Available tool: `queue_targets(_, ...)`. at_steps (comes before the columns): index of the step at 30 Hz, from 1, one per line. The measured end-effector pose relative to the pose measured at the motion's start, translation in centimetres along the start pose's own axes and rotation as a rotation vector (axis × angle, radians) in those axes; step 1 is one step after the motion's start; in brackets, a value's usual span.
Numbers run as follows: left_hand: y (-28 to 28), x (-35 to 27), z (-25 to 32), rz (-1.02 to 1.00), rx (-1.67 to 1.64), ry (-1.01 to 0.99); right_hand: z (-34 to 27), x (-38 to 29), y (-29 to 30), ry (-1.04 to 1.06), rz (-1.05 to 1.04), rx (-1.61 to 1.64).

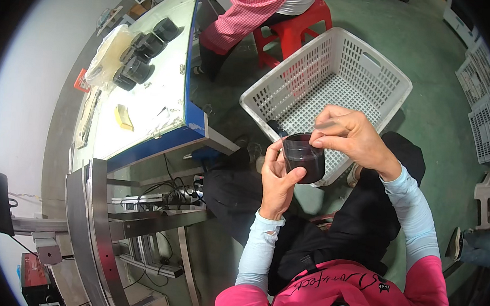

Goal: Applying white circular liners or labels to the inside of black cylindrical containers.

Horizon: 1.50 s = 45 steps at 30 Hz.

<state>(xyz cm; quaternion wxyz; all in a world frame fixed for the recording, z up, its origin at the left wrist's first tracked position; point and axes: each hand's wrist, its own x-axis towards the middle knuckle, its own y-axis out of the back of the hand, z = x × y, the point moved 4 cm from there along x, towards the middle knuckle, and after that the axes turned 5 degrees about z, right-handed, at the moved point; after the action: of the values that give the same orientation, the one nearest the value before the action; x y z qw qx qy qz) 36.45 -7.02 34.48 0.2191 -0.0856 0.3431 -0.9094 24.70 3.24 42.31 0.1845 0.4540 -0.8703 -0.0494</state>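
Observation:
My left hand (278,178) holds a dark translucent cylindrical container (305,161) from its left side, thumb across the front. Thumb and fingers of my right hand (342,136) meet at the container's upper right rim; whether they pinch a thin piece there I cannot tell. Both hands are above the near edge of a white perforated plastic crate (357,71) on the floor. Several similar dark containers (138,69) stand on the white-topped table at the left, beside a clear plastic bag (109,56).
On the table (157,91) lies a small yellow piece (124,117). A co-worker (254,15) sits on a red stool (293,35) behind the crate. Metal framing (155,223) and cables are at lower left. White crates (487,127) are stacked at the far right.

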Motion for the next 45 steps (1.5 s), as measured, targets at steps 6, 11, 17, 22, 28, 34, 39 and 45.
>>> queue_targets(6,-0.1,-0.1,0.2,-0.002,-0.002,-0.002,0.0,0.0,-0.1,-0.011,0.012,0.024)
queue_targets(11,0.0,-0.3,0.2,0.011,0.012,0.002,0.1,0.0,-0.2,-0.044,0.014,0.066)
queue_targets(17,-0.2,0.3,0.1,0.005,0.02,0.004,0.4,0.2,0.2,-0.018,0.012,0.026)
queue_targets(22,-0.4,0.5,1.0,0.024,0.039,-0.029,-0.5,0.7,0.1,-0.029,0.015,0.109)
queue_targets(28,0.5,2.9,6.5,0.01,0.248,-0.219,-0.4,-0.4,3.5,-0.259,0.274,0.171)
queue_targets(34,2.9,9.8,16.3,0.215,0.558,-0.507,3.7,-1.8,6.5,-0.33,0.377,0.349)
queue_targets(39,8.7,16.4,22.2,0.484,0.742,-0.624,6.7,-2.2,8.1,-0.356,0.401,0.378)
queue_targets(45,12.0,20.0,23.5,0.716,0.972,-0.547,11.0,-3.9,10.7,-0.421,0.493,0.389)
